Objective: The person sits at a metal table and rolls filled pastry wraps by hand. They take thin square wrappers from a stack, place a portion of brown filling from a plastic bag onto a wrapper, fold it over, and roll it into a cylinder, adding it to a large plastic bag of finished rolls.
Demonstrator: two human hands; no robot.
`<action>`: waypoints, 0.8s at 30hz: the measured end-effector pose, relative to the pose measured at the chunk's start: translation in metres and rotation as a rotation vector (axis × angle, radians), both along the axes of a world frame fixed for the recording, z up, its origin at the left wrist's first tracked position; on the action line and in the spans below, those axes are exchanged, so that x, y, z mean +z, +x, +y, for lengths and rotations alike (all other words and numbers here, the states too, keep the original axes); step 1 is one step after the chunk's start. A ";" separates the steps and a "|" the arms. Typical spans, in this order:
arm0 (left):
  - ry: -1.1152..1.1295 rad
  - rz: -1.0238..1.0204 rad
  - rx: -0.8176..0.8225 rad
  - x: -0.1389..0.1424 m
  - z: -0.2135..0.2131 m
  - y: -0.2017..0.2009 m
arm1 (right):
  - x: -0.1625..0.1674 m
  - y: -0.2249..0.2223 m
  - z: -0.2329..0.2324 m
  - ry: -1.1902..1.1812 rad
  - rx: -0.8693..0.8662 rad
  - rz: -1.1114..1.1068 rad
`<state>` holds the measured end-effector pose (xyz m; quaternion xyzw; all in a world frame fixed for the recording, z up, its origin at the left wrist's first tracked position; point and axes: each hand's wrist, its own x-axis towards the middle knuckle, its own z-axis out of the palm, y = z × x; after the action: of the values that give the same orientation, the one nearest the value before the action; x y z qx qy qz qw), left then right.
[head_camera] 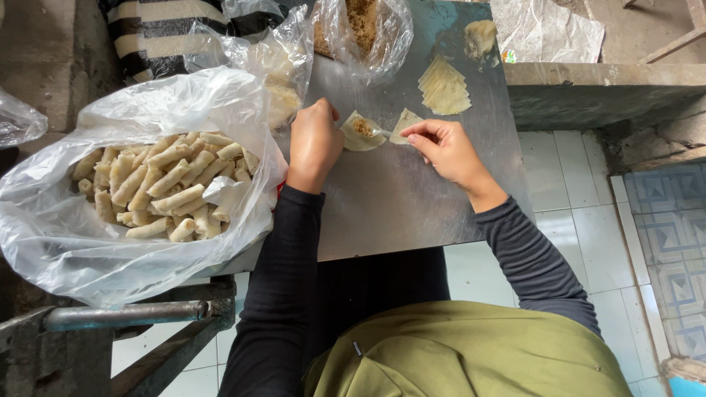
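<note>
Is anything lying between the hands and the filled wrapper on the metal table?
Nothing visible does. The left hand rests against the filled wrapper on the metal table, and the right hand pinches its far corner. The stack of spare wrappers lies beyond, apart.

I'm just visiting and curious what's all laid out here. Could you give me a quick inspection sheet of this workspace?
Surface: metal table, bare in front.
Job's things: wrapper with brown filling; stack of wrappers; bag of finished rolls.
Clutter: bag of brown filling; crumpled plastic sheet.
Hands: left hand pinches the wrapper's edge; right hand folds its other corner.
Cables: nothing seen.
Surroundings: tiled floor; concrete ledge; metal bar.
</note>
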<state>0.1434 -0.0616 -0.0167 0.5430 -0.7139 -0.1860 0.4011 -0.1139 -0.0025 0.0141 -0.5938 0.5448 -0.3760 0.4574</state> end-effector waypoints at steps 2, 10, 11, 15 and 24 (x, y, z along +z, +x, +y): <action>0.004 -0.005 -0.001 0.000 -0.001 0.000 | -0.003 0.002 0.005 -0.110 0.021 0.069; -0.012 -0.004 -0.004 0.005 0.000 0.000 | 0.008 0.017 0.025 -0.787 0.075 0.529; 0.003 -0.002 -0.003 0.006 0.001 0.000 | 0.010 0.017 0.027 -0.855 0.096 0.596; 0.082 0.004 0.000 0.009 0.002 0.002 | 0.016 0.015 0.030 -1.103 0.186 0.861; 0.010 -0.004 -0.008 0.010 0.004 0.002 | 0.021 -0.001 0.041 -1.228 0.207 1.070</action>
<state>0.1456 -0.0578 -0.0063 0.5424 -0.7159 -0.1899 0.3964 -0.1147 0.0384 0.0351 -0.8846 0.3288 -0.2292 -0.2384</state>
